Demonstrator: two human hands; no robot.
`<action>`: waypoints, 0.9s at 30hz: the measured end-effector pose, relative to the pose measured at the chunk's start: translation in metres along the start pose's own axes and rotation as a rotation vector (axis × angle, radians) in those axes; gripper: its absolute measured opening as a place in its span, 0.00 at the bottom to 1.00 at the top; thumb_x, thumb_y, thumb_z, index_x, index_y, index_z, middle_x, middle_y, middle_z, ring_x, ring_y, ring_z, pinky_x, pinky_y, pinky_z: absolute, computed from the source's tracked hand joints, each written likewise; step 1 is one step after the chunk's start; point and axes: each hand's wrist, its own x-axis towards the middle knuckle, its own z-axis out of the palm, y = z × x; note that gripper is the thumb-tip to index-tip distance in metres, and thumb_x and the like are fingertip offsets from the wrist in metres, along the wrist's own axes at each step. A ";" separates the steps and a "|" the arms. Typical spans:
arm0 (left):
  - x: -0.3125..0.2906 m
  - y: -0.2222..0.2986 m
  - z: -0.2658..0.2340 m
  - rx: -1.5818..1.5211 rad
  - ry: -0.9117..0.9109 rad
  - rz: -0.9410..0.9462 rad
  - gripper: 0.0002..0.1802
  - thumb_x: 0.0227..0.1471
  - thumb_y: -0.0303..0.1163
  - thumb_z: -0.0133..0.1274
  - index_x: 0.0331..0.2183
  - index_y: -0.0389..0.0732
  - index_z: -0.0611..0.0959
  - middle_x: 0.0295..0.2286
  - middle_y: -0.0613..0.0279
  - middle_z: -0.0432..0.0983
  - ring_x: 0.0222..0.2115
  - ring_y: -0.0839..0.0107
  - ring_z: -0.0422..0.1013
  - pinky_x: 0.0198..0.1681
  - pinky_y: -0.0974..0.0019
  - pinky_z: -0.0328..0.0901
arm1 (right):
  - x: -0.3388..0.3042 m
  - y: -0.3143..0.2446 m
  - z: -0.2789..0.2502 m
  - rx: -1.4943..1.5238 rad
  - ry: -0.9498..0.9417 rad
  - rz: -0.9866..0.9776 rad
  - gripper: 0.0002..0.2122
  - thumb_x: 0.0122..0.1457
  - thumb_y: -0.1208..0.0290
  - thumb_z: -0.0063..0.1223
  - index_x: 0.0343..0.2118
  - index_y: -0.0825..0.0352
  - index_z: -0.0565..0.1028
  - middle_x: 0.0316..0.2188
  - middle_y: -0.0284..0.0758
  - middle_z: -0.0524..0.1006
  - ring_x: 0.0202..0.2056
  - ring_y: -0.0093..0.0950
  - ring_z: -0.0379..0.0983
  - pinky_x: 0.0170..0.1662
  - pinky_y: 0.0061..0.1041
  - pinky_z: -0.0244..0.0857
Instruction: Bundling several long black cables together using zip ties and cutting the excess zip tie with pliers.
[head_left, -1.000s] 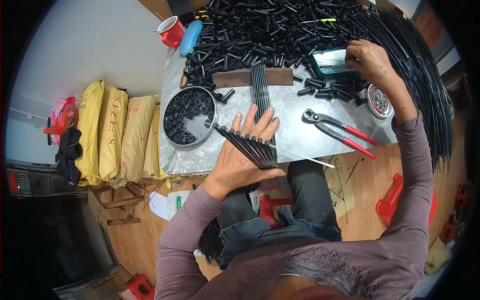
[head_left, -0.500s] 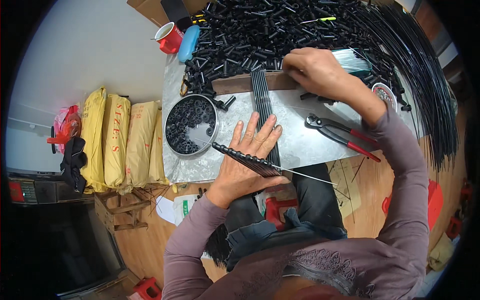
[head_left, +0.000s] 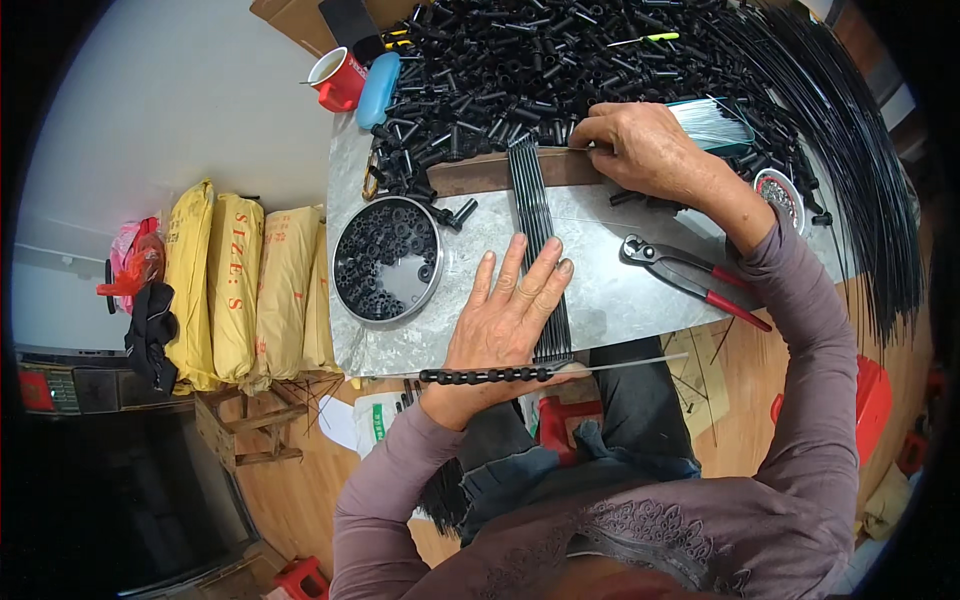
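My left hand [head_left: 505, 315] lies with fingers stretched out on a flat band of thin black rods [head_left: 530, 195], its thumb near their lower end. Across its wrist side runs a row of black beads [head_left: 485, 376], and a thin pale rod [head_left: 640, 361] sticks out to the right. At the far end, the black rods cross a brown wooden bar [head_left: 470, 177]. My right hand [head_left: 645, 148] is pinched closed beside that end, over the bar; what its fingertips hold is too small to make out. Red-handled pincers [head_left: 690, 280] lie below it.
A round metal bowl [head_left: 437, 275] holds small black rings. Black tubular parts [head_left: 520, 60] pile up behind the bar. At the right are white strands [head_left: 710, 122], a small dish [head_left: 778, 195] and long black rods [head_left: 850, 130]. A red mug [head_left: 343, 82] and blue case [head_left: 378, 90] stand far left.
The bead row has turned and dropped nearer me, now almost level across my left wrist. My left hand has shifted slightly toward me. My right hand stays by the bar, its fingers turned slightly.
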 end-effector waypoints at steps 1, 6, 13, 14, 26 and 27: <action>0.000 0.000 0.000 0.005 0.000 0.001 0.56 0.31 0.58 0.64 0.57 0.37 0.63 0.60 0.50 0.52 0.61 0.45 0.46 0.61 0.43 0.44 | -0.001 0.000 0.000 0.009 0.007 0.002 0.09 0.47 0.77 0.52 0.32 0.67 0.79 0.29 0.37 0.77 0.29 0.35 0.76 0.33 0.32 0.69; 0.000 0.000 0.001 0.032 -0.006 0.003 0.55 0.33 0.60 0.63 0.57 0.37 0.64 0.60 0.49 0.52 0.61 0.44 0.46 0.61 0.43 0.44 | -0.001 0.000 0.002 0.021 0.015 0.005 0.09 0.47 0.76 0.52 0.33 0.67 0.79 0.30 0.37 0.77 0.30 0.35 0.76 0.34 0.31 0.70; 0.001 0.000 0.004 0.019 0.006 -0.007 0.55 0.34 0.63 0.60 0.56 0.37 0.65 0.59 0.48 0.53 0.61 0.44 0.47 0.61 0.42 0.44 | 0.005 0.001 0.002 0.021 -0.042 0.068 0.09 0.49 0.73 0.50 0.32 0.64 0.80 0.30 0.38 0.79 0.33 0.36 0.77 0.39 0.35 0.69; 0.001 0.000 0.004 0.016 0.008 -0.007 0.54 0.34 0.62 0.61 0.56 0.37 0.65 0.59 0.48 0.53 0.61 0.44 0.47 0.61 0.42 0.44 | 0.007 0.002 0.002 0.022 -0.043 0.066 0.09 0.49 0.73 0.50 0.32 0.64 0.80 0.30 0.38 0.79 0.33 0.36 0.77 0.39 0.35 0.69; -0.002 -0.001 0.001 0.012 0.015 0.008 0.55 0.35 0.62 0.60 0.57 0.37 0.63 0.60 0.49 0.51 0.61 0.44 0.45 0.61 0.42 0.43 | 0.021 0.010 0.007 0.024 0.034 -0.072 0.06 0.47 0.77 0.55 0.29 0.66 0.79 0.28 0.35 0.77 0.32 0.36 0.75 0.34 0.32 0.68; -0.002 -0.001 0.000 0.011 0.018 0.007 0.55 0.35 0.62 0.60 0.57 0.37 0.63 0.60 0.49 0.51 0.61 0.44 0.45 0.61 0.42 0.43 | 0.023 0.004 0.005 0.015 -0.033 0.015 0.06 0.47 0.77 0.55 0.29 0.66 0.79 0.28 0.35 0.77 0.32 0.36 0.75 0.34 0.32 0.68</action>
